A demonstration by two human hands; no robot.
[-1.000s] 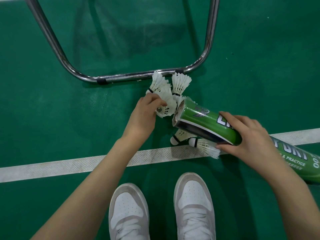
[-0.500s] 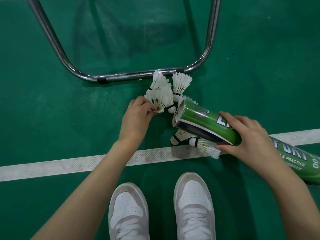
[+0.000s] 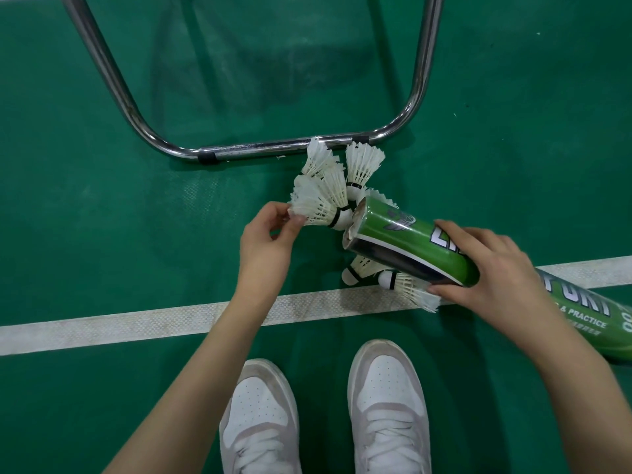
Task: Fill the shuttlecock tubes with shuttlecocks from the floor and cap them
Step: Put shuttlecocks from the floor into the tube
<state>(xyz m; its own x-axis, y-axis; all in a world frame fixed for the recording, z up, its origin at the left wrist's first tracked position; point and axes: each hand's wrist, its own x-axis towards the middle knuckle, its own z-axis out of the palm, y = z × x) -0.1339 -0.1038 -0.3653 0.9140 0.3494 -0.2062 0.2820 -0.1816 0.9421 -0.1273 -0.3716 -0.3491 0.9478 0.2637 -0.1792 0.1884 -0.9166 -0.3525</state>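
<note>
The left hand (image 3: 265, 239) pinches the feather skirt of a shuttlecock (image 3: 316, 208), its cork nose at the open mouth of the green tube (image 3: 408, 242); the right hand (image 3: 485, 271) grips that tube mid-length, tilted above the white line (image 3: 136, 323); loose shuttlecocks (image 3: 362, 165) lie beyond and beneath.

Chrome tube frame (image 3: 260, 152), white court line (image 3: 136, 325) – grey/wht sneakers (image 3: 388, 401)

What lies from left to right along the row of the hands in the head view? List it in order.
left hand → pinched shuttlecock → open mouth of the green tube → right hand gripping the tube.
</note>
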